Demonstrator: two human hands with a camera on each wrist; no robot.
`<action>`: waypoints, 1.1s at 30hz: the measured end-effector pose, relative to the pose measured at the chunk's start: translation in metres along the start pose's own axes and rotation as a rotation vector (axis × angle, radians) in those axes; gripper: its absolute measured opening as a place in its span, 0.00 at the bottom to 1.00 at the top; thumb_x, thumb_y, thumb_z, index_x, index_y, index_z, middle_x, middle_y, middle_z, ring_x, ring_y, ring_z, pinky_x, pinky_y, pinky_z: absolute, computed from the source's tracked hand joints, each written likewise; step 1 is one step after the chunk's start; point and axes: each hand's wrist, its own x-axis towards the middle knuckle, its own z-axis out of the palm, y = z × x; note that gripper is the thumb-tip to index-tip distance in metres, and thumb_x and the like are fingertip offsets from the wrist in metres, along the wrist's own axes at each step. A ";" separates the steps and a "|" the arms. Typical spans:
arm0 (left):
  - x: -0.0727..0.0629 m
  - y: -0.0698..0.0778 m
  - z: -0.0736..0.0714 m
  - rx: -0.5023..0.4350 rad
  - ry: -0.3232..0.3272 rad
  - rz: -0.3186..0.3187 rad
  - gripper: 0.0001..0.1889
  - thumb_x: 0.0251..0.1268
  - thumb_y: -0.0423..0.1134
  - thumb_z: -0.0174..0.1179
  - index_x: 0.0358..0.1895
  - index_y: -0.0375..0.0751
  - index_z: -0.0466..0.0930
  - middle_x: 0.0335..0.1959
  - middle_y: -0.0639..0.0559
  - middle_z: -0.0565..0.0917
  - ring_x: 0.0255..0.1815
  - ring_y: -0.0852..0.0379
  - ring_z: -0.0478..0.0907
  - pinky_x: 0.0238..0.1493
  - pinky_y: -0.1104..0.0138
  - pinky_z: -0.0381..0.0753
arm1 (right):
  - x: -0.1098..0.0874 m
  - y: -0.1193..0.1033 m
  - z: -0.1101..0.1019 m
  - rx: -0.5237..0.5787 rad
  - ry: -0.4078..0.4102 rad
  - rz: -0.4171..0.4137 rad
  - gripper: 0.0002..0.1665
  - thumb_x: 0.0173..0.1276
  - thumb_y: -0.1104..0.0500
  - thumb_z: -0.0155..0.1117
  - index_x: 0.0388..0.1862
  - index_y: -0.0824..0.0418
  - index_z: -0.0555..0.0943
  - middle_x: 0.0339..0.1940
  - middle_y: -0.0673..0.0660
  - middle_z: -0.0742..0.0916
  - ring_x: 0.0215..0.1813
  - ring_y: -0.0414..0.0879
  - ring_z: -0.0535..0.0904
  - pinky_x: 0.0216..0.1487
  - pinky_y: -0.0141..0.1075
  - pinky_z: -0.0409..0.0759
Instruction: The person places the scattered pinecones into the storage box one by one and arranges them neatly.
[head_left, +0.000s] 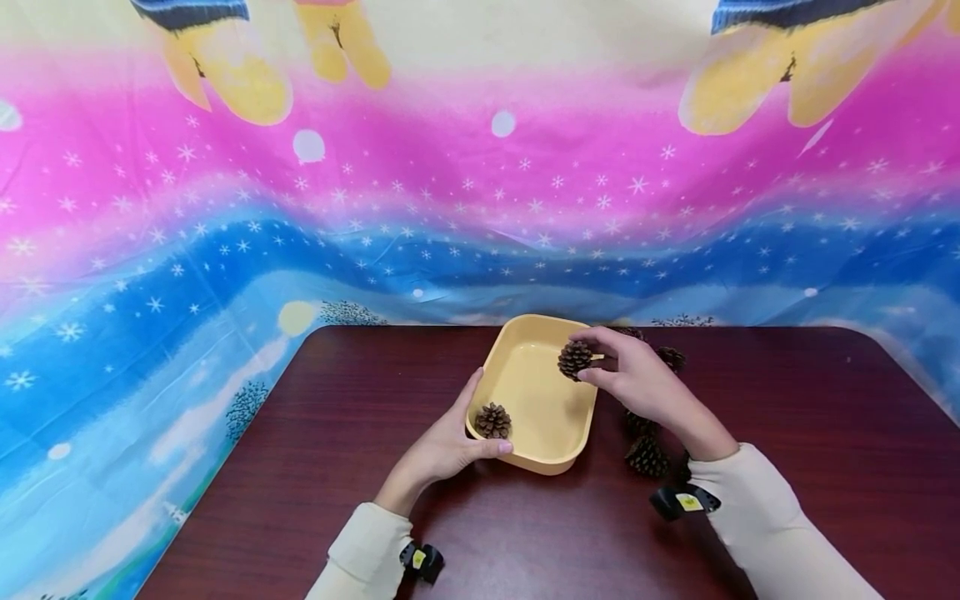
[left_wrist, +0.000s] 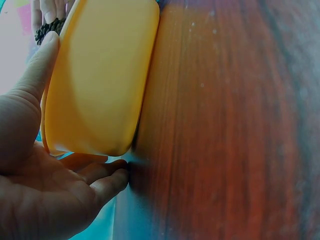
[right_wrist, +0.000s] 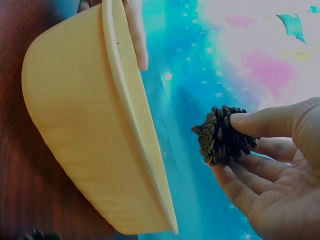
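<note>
A yellow rectangular plastic tub (head_left: pixel 543 396) is on the dark table, with one pine cone (head_left: pixel 492 422) lying inside its near left corner. My left hand (head_left: pixel 446 446) holds that corner, thumb at the rim and fingers along the outside wall. Above the tub's far right part, my right hand (head_left: pixel 637 379) pinches another brown pine cone (right_wrist: pixel 225 135) between thumb and fingertips. In the right wrist view this cone is apart from the tub's rim (right_wrist: pixel 135 115).
More pine cones (head_left: pixel 647 457) lie on the table right of the tub, partly hidden under my right hand and forearm. Another cone (head_left: pixel 671 359) shows beyond that hand. A printed snowflake cloth (head_left: pixel 480 208) hangs behind the table's far edge.
</note>
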 end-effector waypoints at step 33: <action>-0.001 0.002 -0.002 0.000 -0.012 0.000 0.64 0.60 0.49 0.78 0.88 0.58 0.35 0.85 0.39 0.58 0.81 0.41 0.62 0.82 0.43 0.58 | 0.033 0.015 0.061 -0.036 0.012 -0.045 0.28 0.69 0.66 0.71 0.67 0.67 0.79 0.67 0.67 0.84 0.68 0.66 0.80 0.69 0.60 0.78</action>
